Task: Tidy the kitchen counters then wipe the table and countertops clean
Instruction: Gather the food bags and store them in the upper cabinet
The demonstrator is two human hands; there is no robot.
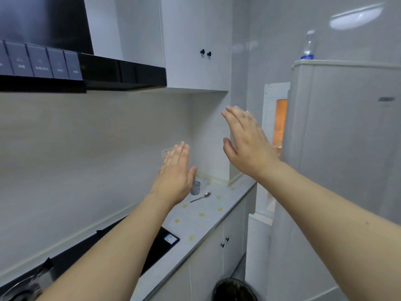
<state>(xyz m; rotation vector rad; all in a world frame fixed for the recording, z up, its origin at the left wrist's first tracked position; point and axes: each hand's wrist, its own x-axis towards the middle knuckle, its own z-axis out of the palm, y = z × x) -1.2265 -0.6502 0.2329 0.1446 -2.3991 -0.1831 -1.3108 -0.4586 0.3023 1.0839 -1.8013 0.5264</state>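
Both bare hands raised flat over the kitchen counter, holding nothing.

Black range hood [86,68] is hanging top left, black glass cooktop [160,246] sitting below it. Left hand [175,177] is hovering with fingers straight and together, in front of a small clear glass cup [195,187]. Silver metal spoon [200,197] is lying just beside the cup on the pale grey countertop [208,216], which is showing yellow spots. Right hand [247,144] is hovering higher, fingers straight, slightly blurred. Round black bin [235,290] is sitting on the floor; a clear plastic bottle [309,45] is standing on the white fridge [338,127].
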